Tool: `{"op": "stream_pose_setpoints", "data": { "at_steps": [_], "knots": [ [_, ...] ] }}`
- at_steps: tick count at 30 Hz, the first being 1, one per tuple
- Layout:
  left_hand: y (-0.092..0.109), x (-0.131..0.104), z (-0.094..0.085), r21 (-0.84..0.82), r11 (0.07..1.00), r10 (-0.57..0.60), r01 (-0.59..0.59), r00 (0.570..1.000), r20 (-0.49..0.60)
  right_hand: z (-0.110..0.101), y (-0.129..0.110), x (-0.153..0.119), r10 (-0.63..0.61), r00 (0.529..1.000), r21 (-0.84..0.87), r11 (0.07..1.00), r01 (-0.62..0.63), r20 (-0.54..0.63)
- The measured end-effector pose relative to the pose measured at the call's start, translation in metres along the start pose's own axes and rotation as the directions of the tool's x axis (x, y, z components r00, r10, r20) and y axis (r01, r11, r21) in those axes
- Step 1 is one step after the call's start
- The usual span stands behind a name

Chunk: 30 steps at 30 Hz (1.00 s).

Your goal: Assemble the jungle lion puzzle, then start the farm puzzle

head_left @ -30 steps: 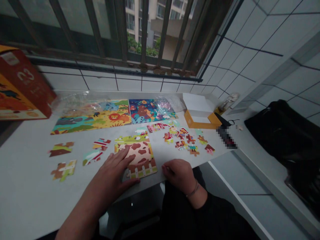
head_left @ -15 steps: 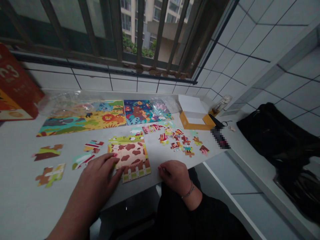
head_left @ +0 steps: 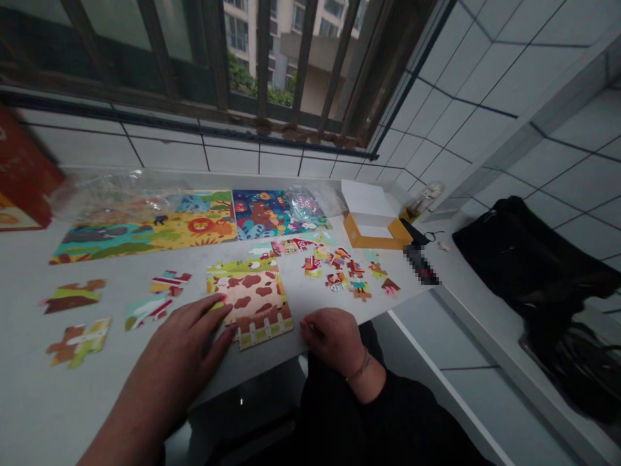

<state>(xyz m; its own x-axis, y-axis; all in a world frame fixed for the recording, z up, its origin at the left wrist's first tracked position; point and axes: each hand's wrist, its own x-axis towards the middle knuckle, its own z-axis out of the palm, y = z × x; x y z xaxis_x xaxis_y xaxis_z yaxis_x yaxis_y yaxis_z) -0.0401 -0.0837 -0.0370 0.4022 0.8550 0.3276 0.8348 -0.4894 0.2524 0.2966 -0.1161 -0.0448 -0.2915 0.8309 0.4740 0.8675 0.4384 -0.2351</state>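
Note:
A farm jigsaw section with a brown-spotted cow (head_left: 257, 294) and a white fence lies joined on the table in front of me. My left hand (head_left: 196, 333) rests at its left side, fingers stretched out, fingertips touching its edge. Close to the section's lower right corner, my right hand (head_left: 332, 336) sits at the table's front edge with fingers curled in; nothing shows in them. To the left of my left hand lie several loose pieces, among them a brown and green piece (head_left: 82, 342) and a red-striped piece (head_left: 169, 283). More loose pieces (head_left: 339, 262) are scattered to the right.
Behind are a savanna picture (head_left: 145, 226) and a dark blue forest picture (head_left: 266, 213), partly under clear plastic bags (head_left: 116, 197). A yellow open box (head_left: 376, 239) stands at the back right, an orange box (head_left: 24, 175) at the left. A black bag (head_left: 533, 259) lies far right.
The view has shifted slightly, so most things appear a little further left. Both hands keep nearly the same pose beside the cow section.

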Motion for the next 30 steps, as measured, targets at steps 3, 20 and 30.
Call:
{"op": "stream_pose_setpoints", "data": {
  "at_steps": [3, 20, 30],
  "knots": [
    [0.0014, 0.0007, -0.0013, 0.002, 1.000, -0.007, 0.007, 1.000, -0.009, -0.0013, -0.0006, 0.0008, -0.013, 1.000, -0.010, 1.000, 0.013, -0.017],
    [-0.0005, 0.0008, 0.0007, 0.007, 1.000, -0.002, 0.002, 1.000, -0.019, -0.0006, 0.0002, 0.0003, -0.027, 0.999, -0.014, 1.000, 0.027, -0.017],
    [-0.0017, 0.0010, 0.0012, 0.001, 1.000, -0.025, 0.025, 1.000, -0.003, -0.0012, -0.0004, 0.0009, -0.004, 1.000, -0.035, 0.999, 0.005, 0.029]
  ]
}}
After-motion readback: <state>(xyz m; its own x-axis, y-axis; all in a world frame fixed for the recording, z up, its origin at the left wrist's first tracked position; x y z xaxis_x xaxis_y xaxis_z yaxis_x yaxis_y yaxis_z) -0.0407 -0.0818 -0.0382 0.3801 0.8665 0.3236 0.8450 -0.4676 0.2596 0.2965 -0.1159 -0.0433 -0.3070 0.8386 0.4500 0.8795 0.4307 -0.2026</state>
